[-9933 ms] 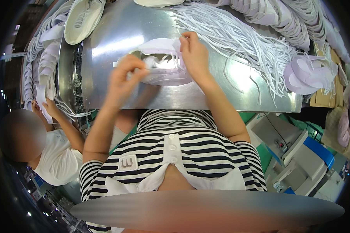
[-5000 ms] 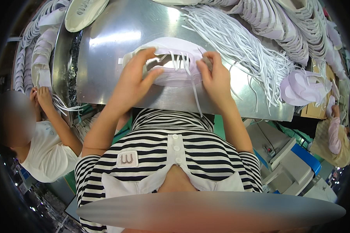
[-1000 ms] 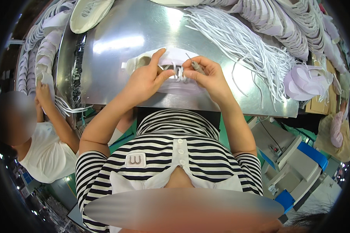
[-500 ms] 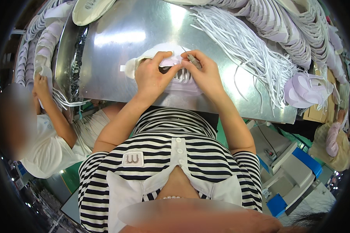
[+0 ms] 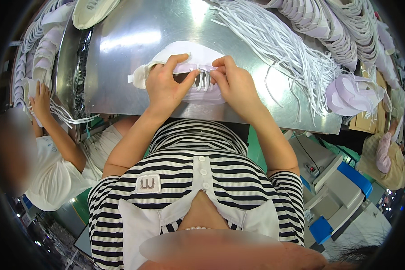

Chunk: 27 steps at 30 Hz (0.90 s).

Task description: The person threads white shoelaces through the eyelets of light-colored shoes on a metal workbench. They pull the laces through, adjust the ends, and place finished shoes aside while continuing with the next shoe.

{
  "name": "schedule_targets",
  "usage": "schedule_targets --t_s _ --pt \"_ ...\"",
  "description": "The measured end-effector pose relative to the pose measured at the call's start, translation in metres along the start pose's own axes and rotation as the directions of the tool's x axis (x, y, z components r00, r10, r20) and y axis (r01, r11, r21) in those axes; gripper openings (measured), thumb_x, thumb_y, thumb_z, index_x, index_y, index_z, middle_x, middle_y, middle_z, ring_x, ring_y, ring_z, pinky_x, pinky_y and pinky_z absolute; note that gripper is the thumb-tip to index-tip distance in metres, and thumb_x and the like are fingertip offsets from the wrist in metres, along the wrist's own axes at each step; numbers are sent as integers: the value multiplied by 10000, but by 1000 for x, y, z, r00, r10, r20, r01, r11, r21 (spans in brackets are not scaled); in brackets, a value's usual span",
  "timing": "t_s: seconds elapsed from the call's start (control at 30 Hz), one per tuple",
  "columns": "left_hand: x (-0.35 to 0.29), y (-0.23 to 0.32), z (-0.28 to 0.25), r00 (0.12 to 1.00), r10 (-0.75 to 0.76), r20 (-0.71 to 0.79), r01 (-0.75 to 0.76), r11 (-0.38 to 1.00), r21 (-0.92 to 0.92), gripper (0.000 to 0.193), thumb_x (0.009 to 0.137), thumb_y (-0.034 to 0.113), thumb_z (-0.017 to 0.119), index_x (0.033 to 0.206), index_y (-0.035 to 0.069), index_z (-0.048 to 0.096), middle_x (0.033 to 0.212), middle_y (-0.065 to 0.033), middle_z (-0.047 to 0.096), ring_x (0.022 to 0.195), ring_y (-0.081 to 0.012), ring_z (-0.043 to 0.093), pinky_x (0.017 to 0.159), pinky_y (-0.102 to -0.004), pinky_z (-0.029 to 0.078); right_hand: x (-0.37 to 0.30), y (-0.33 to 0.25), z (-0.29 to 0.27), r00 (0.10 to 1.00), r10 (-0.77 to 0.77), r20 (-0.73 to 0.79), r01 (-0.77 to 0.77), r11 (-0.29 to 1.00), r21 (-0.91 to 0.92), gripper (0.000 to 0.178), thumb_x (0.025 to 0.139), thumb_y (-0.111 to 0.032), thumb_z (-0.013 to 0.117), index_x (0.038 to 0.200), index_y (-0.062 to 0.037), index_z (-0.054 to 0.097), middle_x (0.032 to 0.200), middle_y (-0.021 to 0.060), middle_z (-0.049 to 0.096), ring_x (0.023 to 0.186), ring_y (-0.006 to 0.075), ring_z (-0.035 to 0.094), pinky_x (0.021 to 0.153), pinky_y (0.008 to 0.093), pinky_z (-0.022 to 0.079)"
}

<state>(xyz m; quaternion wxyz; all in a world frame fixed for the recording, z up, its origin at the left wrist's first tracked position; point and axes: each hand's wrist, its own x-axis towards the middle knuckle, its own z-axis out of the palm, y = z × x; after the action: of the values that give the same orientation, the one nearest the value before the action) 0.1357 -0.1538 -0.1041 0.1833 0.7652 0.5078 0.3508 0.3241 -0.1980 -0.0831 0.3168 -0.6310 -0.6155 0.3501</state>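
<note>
A white shoe upper lies on the metal tabletop in front of me, its toe end to the right. White shoelace crosses its opening in several short rows. My left hand grips the upper near the heel, some fingers tucked inside the opening and the thumb by the lacing. At the other end of the lacing, my right hand has thumb and index finger close together, pinching at the lace beside the eyelets. Its other fingers are curled and partly hidden.
A heap of loose white laces spreads across the table's right side. Stacked uppers stand behind it, and a lilac-white upper lies at the right corner. A pale oval piece lies far left. A co-worker's hand touches stacked uppers there.
The small greyish tool seen in my right hand no longer shows. That hand has turned, with its fingertips now at the lacing. The whole view has shifted slightly.
</note>
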Motion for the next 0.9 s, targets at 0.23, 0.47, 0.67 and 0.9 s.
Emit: schedule_targets --t_s 0.23,0.47,0.67,0.9 --pt "-1 -2 -2 993 -44 114 68 975 -211 303 809 138 746 1103 88 694 711 -98 640 596 -215 552 574 -336 426 27 -15 25 987 -100 124 141 911 -387 269 853 -111 607 1049 24 481 833 218 680 767 377 682 635 439 530" --pt "16 -10 -8 972 -156 176 223 855 -469 399 832 58 705 1218 19 611 922 -133 679 781 -175 644 688 -277 499 4 -11 -14 992 -32 -126 -6 957 -291 177 936 -165 571 1066 -72 647 975 113 698 789 290 696 667 372 530" --pt "25 1 1 948 -233 215 299 880 -367 525 796 58 736 1279 4 537 1018 -147 677 871 -170 672 778 -278 532 11 16 17 967 -21 -255 40 997 67 199 857 -190 678 1041 -115 674 840 74 696 698 214 689 615 318 507" --pt "32 -2 3 926 -260 275 318 928 -193 614 806 -1 704 1364 -1 447 1149 -129 619 993 -174 631 873 -292 514 11 22 28 931 -35 -364 35 999 -5 176 849 -170 666 1017 -120 682 819 59 694 656 219 680 597 322 496"
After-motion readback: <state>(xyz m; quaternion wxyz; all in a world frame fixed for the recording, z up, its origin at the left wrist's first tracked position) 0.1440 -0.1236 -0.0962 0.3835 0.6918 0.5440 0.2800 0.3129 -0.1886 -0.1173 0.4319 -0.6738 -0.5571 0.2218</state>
